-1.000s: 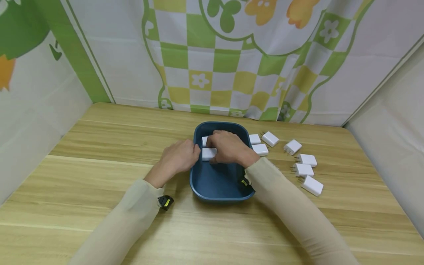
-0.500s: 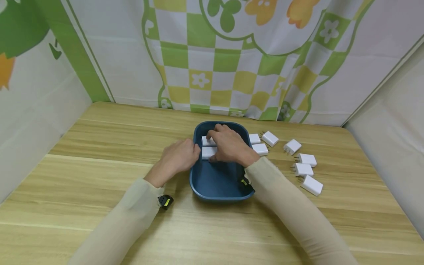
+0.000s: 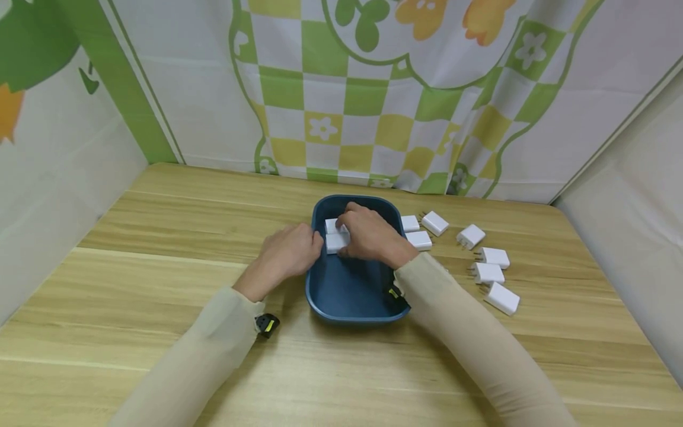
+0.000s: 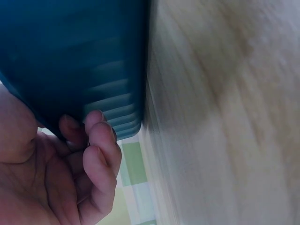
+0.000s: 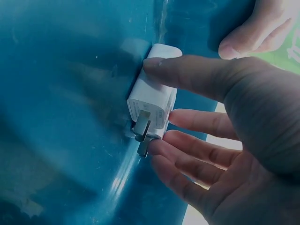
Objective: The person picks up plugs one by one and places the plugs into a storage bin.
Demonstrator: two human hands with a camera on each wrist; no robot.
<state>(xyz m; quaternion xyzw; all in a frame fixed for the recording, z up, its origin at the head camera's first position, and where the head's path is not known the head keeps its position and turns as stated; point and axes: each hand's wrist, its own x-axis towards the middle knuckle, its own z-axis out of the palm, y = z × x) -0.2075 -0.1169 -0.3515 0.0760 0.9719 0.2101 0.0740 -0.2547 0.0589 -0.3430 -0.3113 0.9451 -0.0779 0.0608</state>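
A dark blue plastic bin [image 3: 349,293] stands on the wooden table. My left hand [image 3: 288,252] grips its left rim, thumb over the edge and fingers [image 4: 101,166] curled along the outer wall. Inside, near the far left, two white charger plugs lie side by side: the nearer charger [image 3: 336,244] touches the farther charger [image 3: 331,226]. My right hand [image 3: 370,236] reaches into the bin and pinches them, thumb on the nearer charger [image 5: 157,86] and fingers at the far side. Metal prongs stick out of the nearer one in the right wrist view. My right hand partly covers both in the head view.
Right of the bin lie several more white chargers, including one [image 3: 418,240] close by its wall and another [image 3: 502,298] farther right. A patterned curtain [image 3: 368,118] hangs behind the table [image 3: 176,237].
The nearer charger has slid away from me against the farther one, closing the gap between them. My right hand has shifted slightly with it. My left hand stays on the rim.
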